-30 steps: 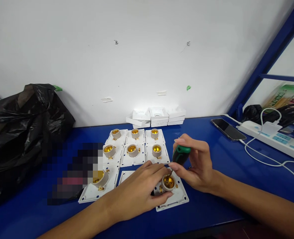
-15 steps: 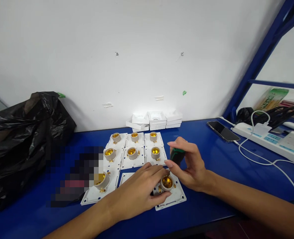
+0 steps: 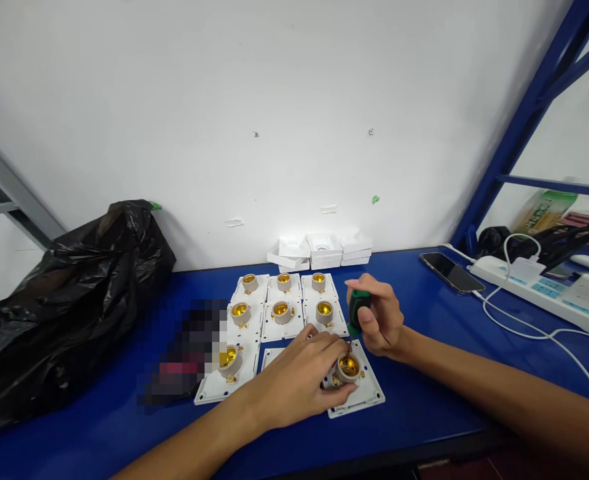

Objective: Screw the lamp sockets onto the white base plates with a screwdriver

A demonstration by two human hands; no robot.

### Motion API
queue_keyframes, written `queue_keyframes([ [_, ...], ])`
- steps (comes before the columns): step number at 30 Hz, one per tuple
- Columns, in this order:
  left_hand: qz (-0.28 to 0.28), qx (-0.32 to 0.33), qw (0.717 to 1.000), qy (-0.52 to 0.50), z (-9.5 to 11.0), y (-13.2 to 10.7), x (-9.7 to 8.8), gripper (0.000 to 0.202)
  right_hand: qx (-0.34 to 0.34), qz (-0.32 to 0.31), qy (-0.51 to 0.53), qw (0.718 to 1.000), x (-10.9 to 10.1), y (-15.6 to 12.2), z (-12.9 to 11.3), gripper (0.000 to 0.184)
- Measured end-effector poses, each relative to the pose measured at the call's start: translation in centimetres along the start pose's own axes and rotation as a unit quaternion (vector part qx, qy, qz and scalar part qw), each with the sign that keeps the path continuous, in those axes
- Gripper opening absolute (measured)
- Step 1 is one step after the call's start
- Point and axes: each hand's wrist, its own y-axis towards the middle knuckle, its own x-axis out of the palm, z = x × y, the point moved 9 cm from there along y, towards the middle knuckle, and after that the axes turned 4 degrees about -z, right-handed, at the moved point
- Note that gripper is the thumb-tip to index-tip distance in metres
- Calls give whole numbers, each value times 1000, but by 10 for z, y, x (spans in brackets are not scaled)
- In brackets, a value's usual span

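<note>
My left hand (image 3: 307, 377) grips a round lamp holder (image 3: 348, 367) with a brass-coloured inside, thumb at its near side and fingers behind. It sits on a white square plate (image 3: 367, 395), partly covered by the hand. My right hand (image 3: 382, 317) is closed around a screwdriver (image 3: 358, 312) with a green and black handle, held nearly upright. Its shaft points down at the lamp holder; exactly where the tip rests is hard to see. Under my left forearm lies another white plate (image 3: 270, 357), mostly hidden.
Several white plates with lamp holders (image 3: 281, 311) stand in rows behind my hands. White boxes (image 3: 325, 252) are stacked at the wall. A black plastic bag (image 3: 99, 280) fills the left side. To the right are a phone (image 3: 451, 272), a power strip (image 3: 549, 293) and white cables.
The view has shifted, so most things appear further right. My right fingers have changed position on the screwdriver handle, which now stands more upright. My left hand keeps hold of the lamp holder.
</note>
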Motion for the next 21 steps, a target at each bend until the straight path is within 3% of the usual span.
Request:
queue_keyframes([
  [8, -2, 6, 1000, -2, -2, 0, 1, 26, 38, 35, -53, 997, -16, -2, -10, 41],
  [15, -18, 7, 1000, -1, -3, 0, 3, 29, 35, -18, -24, 999, -6, 6, -13, 36],
  [21, -20, 9, 1000, -2, -1, -1, 2, 25, 54, -33, -75, 995, -14, 11, -13, 37],
])
